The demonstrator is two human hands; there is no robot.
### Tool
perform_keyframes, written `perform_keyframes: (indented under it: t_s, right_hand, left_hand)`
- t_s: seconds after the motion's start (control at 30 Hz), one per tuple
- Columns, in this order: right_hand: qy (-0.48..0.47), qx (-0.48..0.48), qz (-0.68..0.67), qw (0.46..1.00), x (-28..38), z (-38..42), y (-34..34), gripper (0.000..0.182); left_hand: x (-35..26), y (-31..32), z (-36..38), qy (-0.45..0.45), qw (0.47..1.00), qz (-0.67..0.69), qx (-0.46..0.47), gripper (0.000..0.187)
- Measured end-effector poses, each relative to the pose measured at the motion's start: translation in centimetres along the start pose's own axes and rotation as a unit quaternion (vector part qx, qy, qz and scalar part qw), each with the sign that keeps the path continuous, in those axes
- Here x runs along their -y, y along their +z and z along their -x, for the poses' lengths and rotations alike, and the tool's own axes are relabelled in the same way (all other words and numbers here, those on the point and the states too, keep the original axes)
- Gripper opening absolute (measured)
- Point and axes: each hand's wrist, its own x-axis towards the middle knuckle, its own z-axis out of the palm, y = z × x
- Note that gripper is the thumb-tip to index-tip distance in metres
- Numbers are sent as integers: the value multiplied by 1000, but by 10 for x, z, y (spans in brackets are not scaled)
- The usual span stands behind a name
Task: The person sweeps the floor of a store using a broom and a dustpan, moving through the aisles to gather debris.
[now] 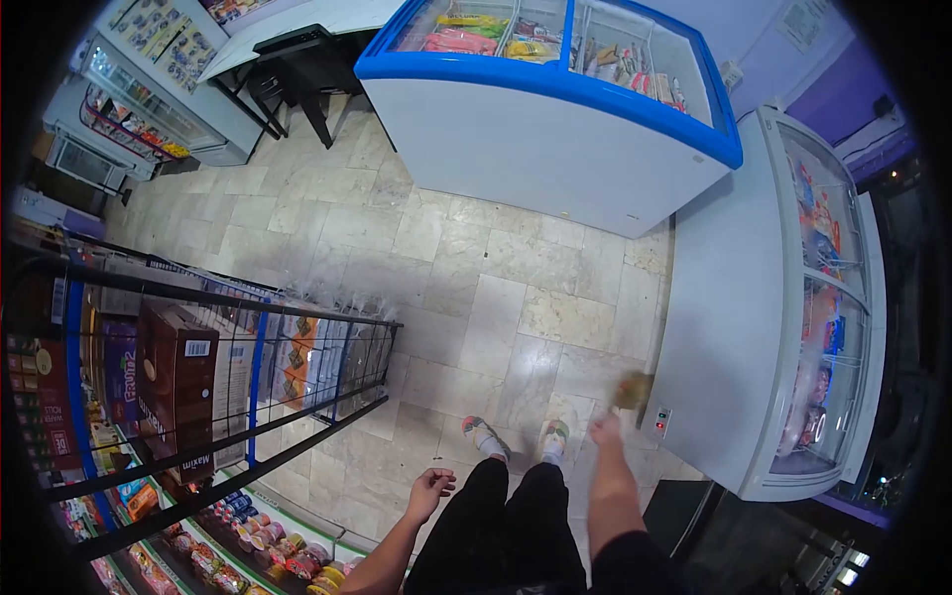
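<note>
My right hand (605, 426) is closed around the lower end of a blurred yellow-brown object (632, 390), too smeared to identify, held beside the white side of the right-hand freezer (709, 327). Over the floor, left of my legs, hangs my left hand (433, 484), its fingers loosely curled and partly apart, with nothing visible in them. It is nearest to the black wire rack (327, 433). Below, my feet in patterned footwear stand on the tiled floor (476, 297).
A blue-rimmed chest freezer (535, 139) stands ahead, with a black chair (297, 74) by a white table (288, 25) to its left. Boxes (174, 387) fill the rack at left, above shelves of packaged goods (268, 540). A glass-door fridge (149, 79) is at upper left.
</note>
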Motion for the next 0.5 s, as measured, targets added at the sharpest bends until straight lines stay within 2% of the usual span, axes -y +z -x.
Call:
perform_keyframes:
  t_s: [0.13, 0.2, 0.27, 0.37, 0.43, 0.47, 0.5]
  right_hand:
    - [77, 59, 31, 995, -102, 61, 224, 5]
    - [113, 68, 71, 989, -124, 98, 301, 9]
    - [149, 87, 154, 973, -119, 133, 344, 6]
    - [210, 218, 86, 949, -94, 129, 340, 7]
    - [169, 269, 132, 939, -44, 142, 312, 9]
    - [153, 261, 174, 937, -12, 148, 289, 15]
    - [145, 253, 156, 944, 25, 166, 268, 18]
  left_hand:
    - [-6, -15, 8, -14, 1000, -16, -20, 15]
    - [-8, -20, 10, -23, 999, -18, -36, 15]
    - [-13, -24, 10, -24, 998, -21, -50, 16]
    - [-28, -21, 2, -16, 998, -16, -66, 16]
    - [-43, -9, -9, -7, 997, -7, -71, 16]
    - [-50, -4, -14, -5, 997, -4, -75, 16]
    - [-57, 4, -21, 2, 997, 6, -73, 17]
